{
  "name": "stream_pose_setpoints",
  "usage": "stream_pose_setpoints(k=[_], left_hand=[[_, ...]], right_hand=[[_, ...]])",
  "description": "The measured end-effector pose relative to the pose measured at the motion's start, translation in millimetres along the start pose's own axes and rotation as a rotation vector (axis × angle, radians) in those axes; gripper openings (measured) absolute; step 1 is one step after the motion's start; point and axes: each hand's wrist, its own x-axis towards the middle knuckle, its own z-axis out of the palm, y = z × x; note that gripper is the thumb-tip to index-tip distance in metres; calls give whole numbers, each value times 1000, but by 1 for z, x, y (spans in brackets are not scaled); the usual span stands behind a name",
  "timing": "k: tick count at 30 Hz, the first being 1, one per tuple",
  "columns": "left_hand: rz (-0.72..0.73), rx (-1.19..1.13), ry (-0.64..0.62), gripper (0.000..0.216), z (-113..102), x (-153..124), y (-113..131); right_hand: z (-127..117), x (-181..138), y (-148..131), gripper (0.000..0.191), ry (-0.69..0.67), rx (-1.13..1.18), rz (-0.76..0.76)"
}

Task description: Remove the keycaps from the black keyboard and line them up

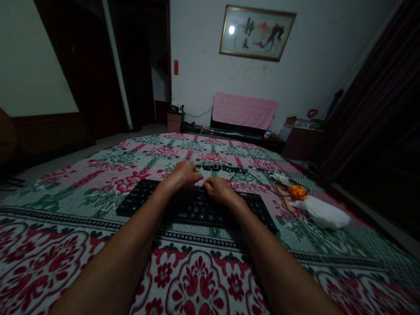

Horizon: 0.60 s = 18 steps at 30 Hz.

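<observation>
A black keyboard (pixel 193 212) lies on the patterned bedspread in front of me, partly covered by my forearms. Over its back edge my left hand (pixel 185 174) is closed, fingers curled inward. My right hand (pixel 217 190) faces it from the other side, its thumb and fingers pinched together. A thin pinkish bit shows between the fingertips, too small to name. Just behind my hands, several loose black keycaps (pixel 223 168) lie in a row on the bedspread. A black cable (pixel 259 180) curves away to the right of them.
Right of the keyboard lie a crumpled white tissue (pixel 328 213), an orange bundle (pixel 298 191) and a flat wooden stick (pixel 287 202). The floral bedspread (pixel 200 280) stretches out beneath everything. Beyond it, a pink towel (pixel 244 110) covers a screen by the wall.
</observation>
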Motion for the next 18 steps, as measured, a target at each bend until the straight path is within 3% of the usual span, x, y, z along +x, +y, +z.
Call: stream_pose_setpoints(k=[9,18], left_hand=[[84,266,130,23,10,-6,13],[59,253,142,20,7,-9,15]], right_hand=[[6,2,2,32,-26,-4,14],[4,0,2,30,-15,57,4]])
